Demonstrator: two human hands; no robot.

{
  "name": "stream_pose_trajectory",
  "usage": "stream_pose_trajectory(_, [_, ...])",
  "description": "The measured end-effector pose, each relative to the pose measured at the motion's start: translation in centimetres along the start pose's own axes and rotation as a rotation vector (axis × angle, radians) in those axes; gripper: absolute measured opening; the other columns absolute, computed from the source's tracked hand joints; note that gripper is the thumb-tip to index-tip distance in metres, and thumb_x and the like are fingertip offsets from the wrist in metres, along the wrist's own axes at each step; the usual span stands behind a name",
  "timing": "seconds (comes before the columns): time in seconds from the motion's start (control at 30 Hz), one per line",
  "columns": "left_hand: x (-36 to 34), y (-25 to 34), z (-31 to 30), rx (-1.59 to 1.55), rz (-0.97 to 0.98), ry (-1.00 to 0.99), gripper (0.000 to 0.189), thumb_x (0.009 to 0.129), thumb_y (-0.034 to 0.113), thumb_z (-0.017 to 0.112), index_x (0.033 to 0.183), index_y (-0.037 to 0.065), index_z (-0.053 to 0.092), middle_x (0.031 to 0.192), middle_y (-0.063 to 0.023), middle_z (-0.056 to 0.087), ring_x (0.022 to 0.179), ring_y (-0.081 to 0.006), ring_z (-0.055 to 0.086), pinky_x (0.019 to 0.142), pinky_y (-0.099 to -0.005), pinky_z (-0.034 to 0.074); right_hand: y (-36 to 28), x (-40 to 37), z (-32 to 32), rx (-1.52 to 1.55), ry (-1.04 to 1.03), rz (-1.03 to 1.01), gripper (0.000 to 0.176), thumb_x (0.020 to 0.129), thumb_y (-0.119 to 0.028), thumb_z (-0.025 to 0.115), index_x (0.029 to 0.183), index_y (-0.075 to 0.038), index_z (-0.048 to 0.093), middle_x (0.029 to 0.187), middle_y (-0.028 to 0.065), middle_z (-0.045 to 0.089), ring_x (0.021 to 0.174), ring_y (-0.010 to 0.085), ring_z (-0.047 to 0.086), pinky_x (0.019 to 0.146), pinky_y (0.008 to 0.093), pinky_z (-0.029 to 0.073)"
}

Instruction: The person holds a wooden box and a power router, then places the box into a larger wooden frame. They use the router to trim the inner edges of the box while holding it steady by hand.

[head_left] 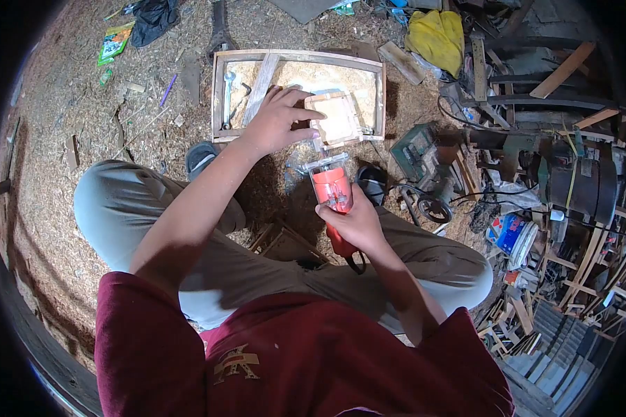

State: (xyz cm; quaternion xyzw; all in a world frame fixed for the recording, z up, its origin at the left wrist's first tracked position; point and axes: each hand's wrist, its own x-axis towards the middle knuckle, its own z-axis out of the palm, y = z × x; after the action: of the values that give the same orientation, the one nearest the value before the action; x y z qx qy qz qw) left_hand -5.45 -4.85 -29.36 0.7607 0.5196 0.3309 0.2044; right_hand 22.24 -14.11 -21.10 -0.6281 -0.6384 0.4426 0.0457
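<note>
My right hand (pixel 355 219) is wrapped around a red trim router (pixel 332 191), its clear base pointing away from me. The base is just short of a small square wooden frame (pixel 335 118), brightly lit and pale. My left hand (pixel 279 121) grips the left edge of this small frame, its fingers somewhat spread. Under it is a larger shallow wooden tray (pixel 298 54) with raised sides and sawdust inside. A wrench (pixel 228 97) and a loose wooden slat (pixel 263 87) lie in the tray's left part. The router bit is hard to make out.
Sawdust covers the ground. A large wrench (pixel 219 31) lies beyond the tray, a yellow cloth (pixel 435 40) at the upper right. A green metal device (pixel 414 153), cables, a white-and-blue bucket (pixel 513 236) and many wood scraps (pixel 584 271) crowd the right side.
</note>
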Motion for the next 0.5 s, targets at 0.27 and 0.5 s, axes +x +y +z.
stream_pose_trajectory(0.27, [0.02, -0.09, 0.12, 0.004, -0.008, -0.006, 0.044, 0.089, 0.038, 0.088, 0.132, 0.029, 0.083, 0.143, -0.0136, 0.065, 0.148, -0.0393, 0.052, 0.126, -0.0567, 0.034, -0.66, -0.20, -0.26, 0.036, -0.011, 0.018, 0.063, 0.084, -0.048, 0.091, 0.116, -0.001, 0.063, 0.102, 0.0193, 0.077, 0.097, 0.0363, 0.078, 0.090, 0.0455, 0.059])
stream_pose_trajectory(0.5, [0.00, -0.28, 0.26, -0.048, -0.031, -0.023, 0.043, 0.089, 0.041, 0.088, 0.130, 0.031, 0.083, 0.148, -0.0118, 0.064, 0.151, -0.0385, 0.049, 0.130, -0.0598, 0.027, -0.25, -0.20, -0.03, 0.075, -0.005, -0.024, 0.063, 0.084, -0.045, 0.091, 0.119, -0.001, 0.064, 0.105, 0.0186, 0.078, 0.098, 0.0353, 0.078, 0.091, 0.0445, 0.059])
